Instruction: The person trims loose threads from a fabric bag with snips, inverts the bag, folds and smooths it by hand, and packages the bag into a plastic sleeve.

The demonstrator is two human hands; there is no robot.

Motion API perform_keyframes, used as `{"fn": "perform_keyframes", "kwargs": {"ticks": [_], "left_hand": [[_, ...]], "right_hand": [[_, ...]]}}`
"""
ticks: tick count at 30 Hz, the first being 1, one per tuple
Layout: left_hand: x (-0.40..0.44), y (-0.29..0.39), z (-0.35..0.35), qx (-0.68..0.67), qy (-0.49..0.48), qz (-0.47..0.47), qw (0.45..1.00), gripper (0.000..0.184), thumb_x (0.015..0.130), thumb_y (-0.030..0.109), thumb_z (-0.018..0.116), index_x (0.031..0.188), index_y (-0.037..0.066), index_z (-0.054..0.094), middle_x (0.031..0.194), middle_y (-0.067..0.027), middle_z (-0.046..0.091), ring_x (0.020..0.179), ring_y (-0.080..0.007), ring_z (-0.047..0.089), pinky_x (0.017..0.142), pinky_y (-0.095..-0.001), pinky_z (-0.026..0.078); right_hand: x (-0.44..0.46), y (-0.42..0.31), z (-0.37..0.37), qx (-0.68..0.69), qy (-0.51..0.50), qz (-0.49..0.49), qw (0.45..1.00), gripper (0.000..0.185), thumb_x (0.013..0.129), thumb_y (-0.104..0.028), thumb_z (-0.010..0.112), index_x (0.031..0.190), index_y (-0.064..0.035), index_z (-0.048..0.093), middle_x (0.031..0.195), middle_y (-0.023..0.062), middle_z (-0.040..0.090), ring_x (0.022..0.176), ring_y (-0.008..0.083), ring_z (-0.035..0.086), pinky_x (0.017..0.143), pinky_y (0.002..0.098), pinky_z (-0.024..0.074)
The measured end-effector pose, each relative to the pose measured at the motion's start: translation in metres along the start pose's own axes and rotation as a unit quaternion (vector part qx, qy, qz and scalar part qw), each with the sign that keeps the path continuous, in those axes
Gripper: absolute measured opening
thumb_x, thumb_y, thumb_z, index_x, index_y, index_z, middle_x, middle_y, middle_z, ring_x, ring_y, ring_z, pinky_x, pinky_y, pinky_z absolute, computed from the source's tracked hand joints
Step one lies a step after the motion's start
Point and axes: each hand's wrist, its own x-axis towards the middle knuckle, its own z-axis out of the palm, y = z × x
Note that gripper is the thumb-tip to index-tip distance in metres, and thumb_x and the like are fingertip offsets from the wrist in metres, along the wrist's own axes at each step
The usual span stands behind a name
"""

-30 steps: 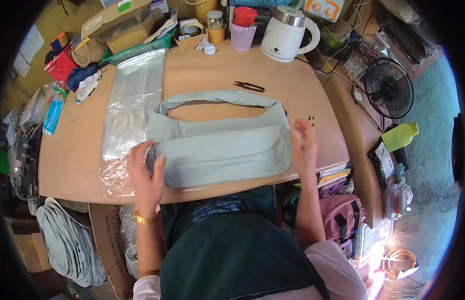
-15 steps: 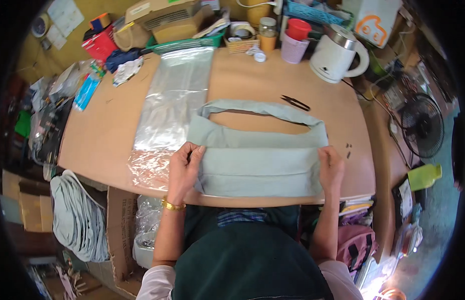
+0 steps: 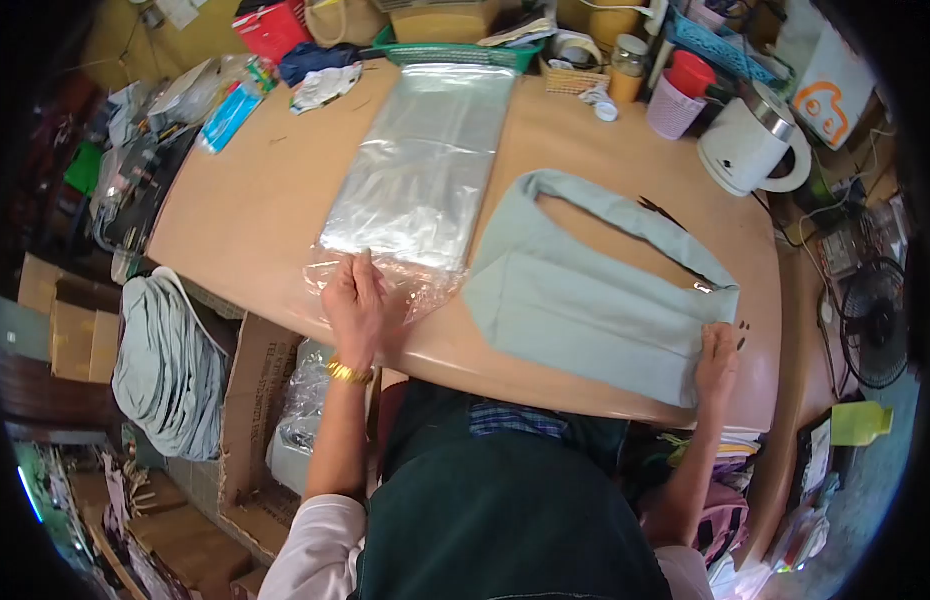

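A pale grey-green cloth bag [image 3: 595,305] with a wide strap loop lies flat on the table, slightly slanted. My right hand [image 3: 717,358] is closed on its right edge, near the table's front. To the left is a stack of clear plastic bags [image 3: 425,160], their crinkled open ends toward me. At that near end, my left hand [image 3: 355,305] has its fingers pressed together on the plastic; a gold bracelet is on the wrist. Behind the cloth bag's strap lie black thread snips [image 3: 661,211], partly hidden.
A white kettle [image 3: 747,140], a pink cup [image 3: 675,105] and a glass jar [image 3: 627,68] stand at the back right. Behind the plastic is a green basket [image 3: 460,54]. More folded grey-green cloth [image 3: 170,365] hangs left of an open cardboard box [image 3: 255,430].
My left hand has let go of the cloth bag and moved onto the plastic. The cloth bag has turned clockwise, its right side nearer me. The view has shifted left.
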Motion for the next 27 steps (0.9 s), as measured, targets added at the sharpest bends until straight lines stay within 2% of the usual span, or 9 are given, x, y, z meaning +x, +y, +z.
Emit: {"fn": "perform_keyframes", "kwargs": {"ticks": [3, 5, 9, 10, 12, 15, 18, 22, 27], "left_hand": [[-0.038, 0.022, -0.042, 0.060, -0.291, -0.077, 0.952, 0.032, 0.102, 0.027, 0.055, 0.086, 0.001, 0.066, 0.072, -0.0015, 0.066, 0.057, -0.0065, 0.059, 0.048, -0.0209, 0.044], [-0.061, 0.034, -0.039, -0.042, -0.411, -0.226, 0.882, 0.034, 0.099, 0.032, 0.060, 0.101, -0.002, 0.067, 0.083, -0.0045, 0.071, 0.061, -0.0076, 0.063, 0.055, -0.0222, 0.051], [-0.084, 0.016, 0.005, -0.204, -0.400, -0.243, 0.860, 0.037, 0.100, 0.029, 0.060, 0.116, -0.004, 0.062, 0.096, -0.0085, 0.070, 0.074, -0.0096, 0.068, 0.065, -0.0219, 0.056], [-0.087, 0.016, 0.014, -0.265, -0.386, -0.264, 0.843, 0.038, 0.100, 0.027, 0.060, 0.120, -0.005, 0.060, 0.099, -0.0097, 0.070, 0.078, -0.0108, 0.069, 0.069, -0.0222, 0.057], [-0.084, 0.020, 0.027, -0.304, -0.378, -0.278, 0.829, 0.036, 0.099, 0.025, 0.061, 0.118, -0.005, 0.060, 0.098, -0.0092, 0.069, 0.079, -0.0120, 0.069, 0.071, -0.0228, 0.058], [-0.081, 0.021, 0.037, -0.366, -0.356, -0.292, 0.809, 0.028, 0.096, 0.020, 0.066, 0.110, -0.004, 0.061, 0.094, -0.0078, 0.068, 0.078, -0.0123, 0.069, 0.071, -0.0228, 0.058], [-0.085, 0.020, 0.048, -0.420, -0.317, -0.307, 0.793, 0.020, 0.091, 0.013, 0.072, 0.100, 0.000, 0.060, 0.088, -0.0056, 0.067, 0.074, -0.0100, 0.067, 0.069, -0.0213, 0.056], [-0.086, 0.024, 0.054, -0.460, -0.301, -0.273, 0.790, 0.022, 0.085, 0.005, 0.076, 0.094, 0.003, 0.056, 0.080, -0.0024, 0.065, 0.069, -0.0070, 0.062, 0.068, -0.0194, 0.053], [-0.088, 0.030, 0.052, -0.484, -0.327, -0.280, 0.762, 0.025, 0.084, 0.000, 0.076, 0.096, 0.004, 0.054, 0.080, -0.0021, 0.064, 0.071, -0.0075, 0.062, 0.071, -0.0200, 0.053]], "right_hand": [[0.002, -0.048, -0.033, -0.076, 0.095, -0.071, 0.990, 0.021, 0.093, -0.020, 0.063, 0.107, -0.0032, 0.062, 0.102, 0.0174, 0.065, 0.100, 0.0378, 0.060, 0.087, 0.0466, 0.0452], [0.010, -0.082, -0.039, 0.025, 0.122, -0.083, 0.989, 0.031, 0.089, -0.017, 0.068, 0.116, -0.0032, 0.060, 0.113, 0.0133, 0.062, 0.114, 0.0338, 0.055, 0.098, 0.0470, 0.0395], [0.021, -0.189, 0.000, 0.148, -0.018, -0.231, 0.961, 0.035, 0.085, -0.019, 0.073, 0.116, -0.0059, 0.062, 0.116, 0.0133, 0.064, 0.110, 0.0327, 0.057, 0.099, 0.0470, 0.0384], [0.025, -0.211, 0.020, 0.136, -0.016, -0.253, 0.958, 0.032, 0.088, -0.025, 0.069, 0.112, -0.0046, 0.063, 0.107, 0.0140, 0.068, 0.105, 0.0343, 0.059, 0.098, 0.0474, 0.0382], [0.039, -0.240, 0.038, 0.112, -0.202, -0.227, 0.946, 0.030, 0.091, -0.030, 0.065, 0.101, -0.0020, 0.066, 0.088, 0.0152, 0.069, 0.095, 0.0372, 0.061, 0.092, 0.0463, 0.0399], [0.038, -0.256, 0.025, 0.177, -0.221, -0.246, 0.927, 0.020, 0.090, -0.023, 0.068, 0.089, -0.0033, 0.067, 0.067, 0.0162, 0.060, 0.076, 0.0365, 0.059, 0.082, 0.0427, 0.0425], [0.036, -0.255, 0.010, 0.247, -0.209, -0.207, 0.923, 0.022, 0.089, -0.024, 0.069, 0.082, -0.0039, 0.067, 0.065, 0.0180, 0.057, 0.069, 0.0342, 0.054, 0.076, 0.0412, 0.0416], [0.036, -0.243, 0.013, 0.263, -0.172, -0.223, 0.923, 0.023, 0.091, -0.027, 0.067, 0.080, -0.0068, 0.067, 0.057, 0.0109, 0.054, 0.066, 0.0326, 0.051, 0.078, 0.0417, 0.0404], [0.037, -0.239, 0.014, 0.262, -0.123, -0.257, 0.922, 0.020, 0.091, -0.020, 0.067, 0.077, -0.0054, 0.067, 0.065, 0.0067, 0.058, 0.077, 0.0246, 0.047, 0.077, 0.0360, 0.0393]]}}
